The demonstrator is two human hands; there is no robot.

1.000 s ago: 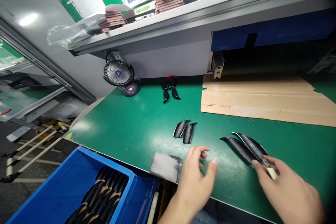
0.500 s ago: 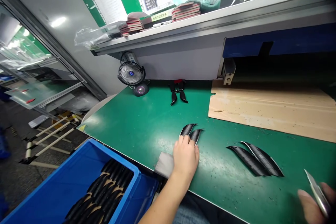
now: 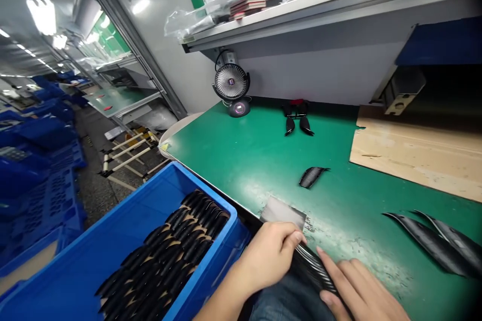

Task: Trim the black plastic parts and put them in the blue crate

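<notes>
At the table's near edge, my left hand [image 3: 269, 256] pinches one end of a glossy black curved shell [image 3: 315, 267] with a ribbed, carbon-like look. My right hand [image 3: 363, 291] lies along its other end, index finger on one side and thumb on the other. The knife seen earlier in that hand is hidden or out of sight now. A grey flat block [image 3: 283, 213] sits just beyond my left hand. Farther in, a second small black shell [image 3: 312, 177] rests alone on the green table [image 3: 241, 160]. Two longer black shells [image 3: 433, 243] lie to the right.
A blue bin [image 3: 222, 199] at the left holds rows of black shells with brown sheets between. A small fan [image 3: 231, 82] and several black parts [image 3: 299, 119] stand at the back. Cardboard [image 3: 417, 153] covers the back right, below a shelf [image 3: 320, 2]. Dark shavings dot the table.
My left hand has lifted one of the two small shells and drawn it to the near edge. My right hand has moved in from the far right to meet it. The view has turned left.
</notes>
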